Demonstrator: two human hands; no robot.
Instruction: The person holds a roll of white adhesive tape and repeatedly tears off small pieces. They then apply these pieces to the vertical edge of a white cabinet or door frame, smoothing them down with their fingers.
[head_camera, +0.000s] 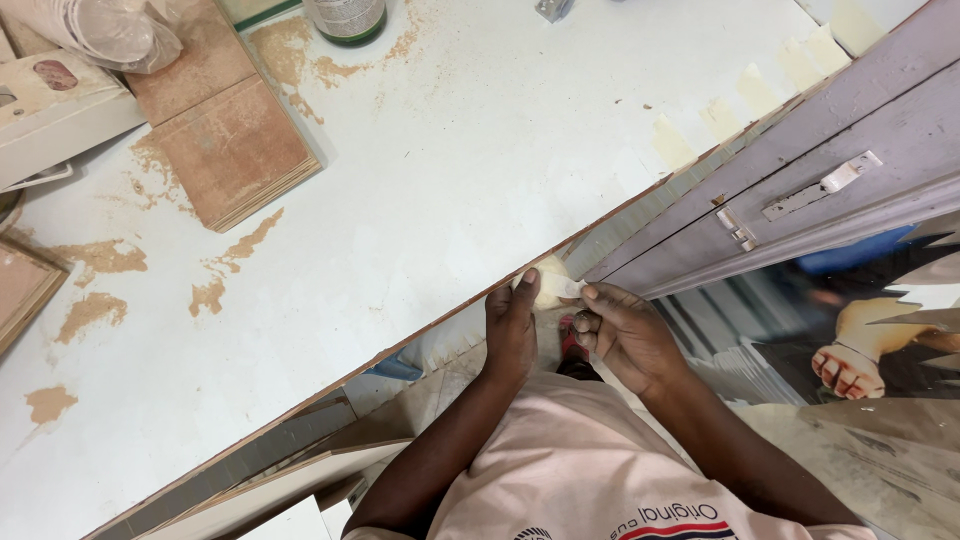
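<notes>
Cream masking tape (556, 287) is what I have between both hands, a short strip sitting right at the near edge of the white panel (450, 180) that lies on the bench. My left hand (511, 330) has its thumb pressed on the strip's left end against the panel edge; my right hand (625, 335) pinches the right end, fingers closed on it. Neither hand is free.

Farther along that same edge, up to the right, I can see a row of tape pieces (745, 100) already folded over the rim, just beside the grey cabinet frame (850, 130) with its metal hinge plates (820, 185). So I judge I'm in the middle of taping the edge, one strip after another, working toward myself.

Next move, as I read it: pull the strip taut, fold it over the rim and rub it flat, keeping it touching the neighbouring piece without a gap.

Sawdust patches and a stack of brown boards (235, 150) lie well apart at the far left.
</notes>
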